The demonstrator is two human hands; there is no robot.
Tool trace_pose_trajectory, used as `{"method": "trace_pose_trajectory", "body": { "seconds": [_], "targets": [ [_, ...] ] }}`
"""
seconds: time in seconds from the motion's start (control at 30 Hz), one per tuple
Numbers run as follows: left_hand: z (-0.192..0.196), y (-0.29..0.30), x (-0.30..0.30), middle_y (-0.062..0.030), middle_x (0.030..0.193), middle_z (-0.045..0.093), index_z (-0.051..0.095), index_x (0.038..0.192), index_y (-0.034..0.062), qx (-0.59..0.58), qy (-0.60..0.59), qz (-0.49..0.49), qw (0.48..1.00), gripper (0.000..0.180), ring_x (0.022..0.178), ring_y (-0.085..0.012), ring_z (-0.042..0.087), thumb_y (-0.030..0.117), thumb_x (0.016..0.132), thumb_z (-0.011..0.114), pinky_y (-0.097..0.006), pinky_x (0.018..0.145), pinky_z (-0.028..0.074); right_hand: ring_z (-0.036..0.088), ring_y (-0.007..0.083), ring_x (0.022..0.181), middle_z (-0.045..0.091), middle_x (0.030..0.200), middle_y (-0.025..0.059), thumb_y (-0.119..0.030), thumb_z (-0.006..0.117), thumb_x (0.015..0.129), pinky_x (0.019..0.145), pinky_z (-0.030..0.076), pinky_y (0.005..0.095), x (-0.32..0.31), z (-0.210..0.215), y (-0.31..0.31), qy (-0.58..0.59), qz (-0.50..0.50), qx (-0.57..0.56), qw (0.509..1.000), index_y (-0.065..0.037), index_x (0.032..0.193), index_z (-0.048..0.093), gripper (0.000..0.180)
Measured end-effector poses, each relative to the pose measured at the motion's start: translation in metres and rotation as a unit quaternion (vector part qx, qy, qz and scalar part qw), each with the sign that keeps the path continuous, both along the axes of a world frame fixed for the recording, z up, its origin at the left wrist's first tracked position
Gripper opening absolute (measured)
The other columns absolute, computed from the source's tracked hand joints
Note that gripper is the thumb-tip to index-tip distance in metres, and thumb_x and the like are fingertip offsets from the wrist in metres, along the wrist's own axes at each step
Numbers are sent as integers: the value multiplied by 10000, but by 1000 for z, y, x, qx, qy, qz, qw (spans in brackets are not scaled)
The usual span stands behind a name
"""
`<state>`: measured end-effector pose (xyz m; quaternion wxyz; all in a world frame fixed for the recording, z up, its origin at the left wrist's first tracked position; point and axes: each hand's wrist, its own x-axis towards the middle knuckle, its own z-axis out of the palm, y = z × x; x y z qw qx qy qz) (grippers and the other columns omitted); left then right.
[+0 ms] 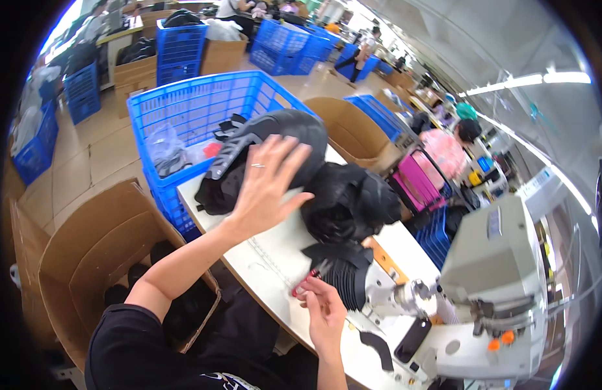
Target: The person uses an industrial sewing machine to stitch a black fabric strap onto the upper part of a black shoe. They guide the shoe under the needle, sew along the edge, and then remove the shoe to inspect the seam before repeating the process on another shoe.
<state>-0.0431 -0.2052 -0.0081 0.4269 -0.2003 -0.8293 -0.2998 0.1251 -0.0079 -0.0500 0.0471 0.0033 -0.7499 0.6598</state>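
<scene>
My left hand [265,188] is stretched out with fingers spread, over a black rounded fabric piece [298,127] on the far side of the white table [239,257]. Whether it touches the fabric I cannot tell. In my right hand [325,315], low over the table, the fingers close on small red-handled thread snips [305,283]. Just beyond the snips lies a stack of black curved pieces [345,281]. Between that stack and the rounded piece sits a blurred black fabric bundle [350,201]. A loose black curved strip [377,350] rests to the right of my right hand.
A sewing machine [496,253] stands at the right, with a dark phone [413,339] on its bed. Beyond the table is a blue crate [203,97] holding bags. An open cardboard box [86,260] with black items stands left. A person in pink [444,153] sits further right.
</scene>
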Motion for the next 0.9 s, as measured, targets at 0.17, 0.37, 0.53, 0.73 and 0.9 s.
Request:
{"method": "trace_pose_trajectory", "body": {
  "seconds": [0.17,0.37,0.53,0.73,0.9],
  "targets": [
    [24,130,-45,-148,1393,495,558,1315,60,-88,55,-302,948,539,1392,-340,380,169,820,741,-455,1148,323,673,134,904,712,1052,117,-30,568,986,834,532,265,67,29,46,12,-83,26,996,39,1222,600,248],
    [38,171,-98,-103,1056,582,600,1096,78,-294,-5,-303,906,440,1085,-318,547,189,723,806,-436,944,442,672,156,891,716,992,127,-6,566,982,811,528,274,123,38,79,-25,-85,10,996,58,1142,637,187],
    [90,119,-66,-140,1022,608,603,1064,49,-133,45,-309,941,284,1016,-362,560,163,831,719,-444,887,432,681,162,936,719,1006,138,-14,567,987,853,534,275,125,19,113,-50,-70,18,996,71,1140,642,190],
    [39,82,-50,-155,1073,573,537,1118,37,-99,-14,-298,949,394,1055,-367,544,154,811,754,-432,938,426,692,172,944,725,995,129,-28,583,982,874,530,280,101,24,107,-16,1,27,999,62,1135,653,190],
    [34,78,-48,-120,999,521,532,945,22,-20,24,-195,980,345,1000,-339,518,168,773,793,-403,902,422,696,171,940,727,998,127,-43,590,984,859,532,274,101,18,107,-19,14,26,999,54,1133,656,190]
  ]
}}
